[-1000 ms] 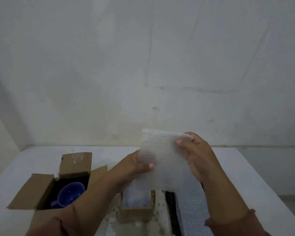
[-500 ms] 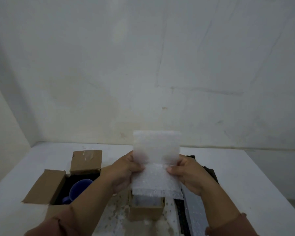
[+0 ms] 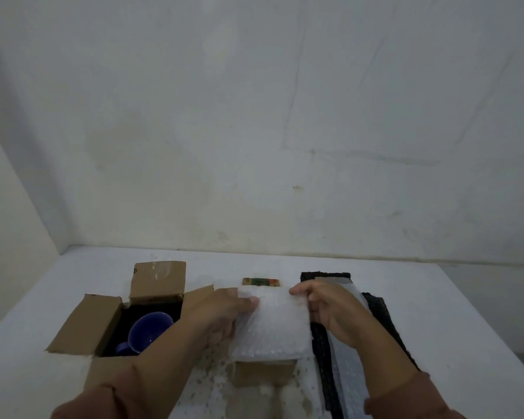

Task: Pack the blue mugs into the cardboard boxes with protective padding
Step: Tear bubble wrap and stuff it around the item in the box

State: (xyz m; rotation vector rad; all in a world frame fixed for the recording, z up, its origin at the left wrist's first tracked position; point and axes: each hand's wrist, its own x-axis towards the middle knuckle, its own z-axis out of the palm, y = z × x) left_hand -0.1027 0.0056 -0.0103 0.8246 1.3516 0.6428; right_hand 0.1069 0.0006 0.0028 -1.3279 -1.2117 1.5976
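While the bubble wrap sheet [image 3: 270, 325] was pinched at its far corners by the left hand [image 3: 224, 316] and right hand [image 3: 330, 313] over the small cardboard box [image 3: 265, 371], bunching against the rim was judged possible. One blue mug [image 3: 149, 331] lay in the open box [image 3: 103, 322] at the left.

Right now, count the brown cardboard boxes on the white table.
2. One open brown cardboard box sits at left with a blue mug inside; a smaller one sits centre, under the bubble wrap sheet. Others may be hidden.
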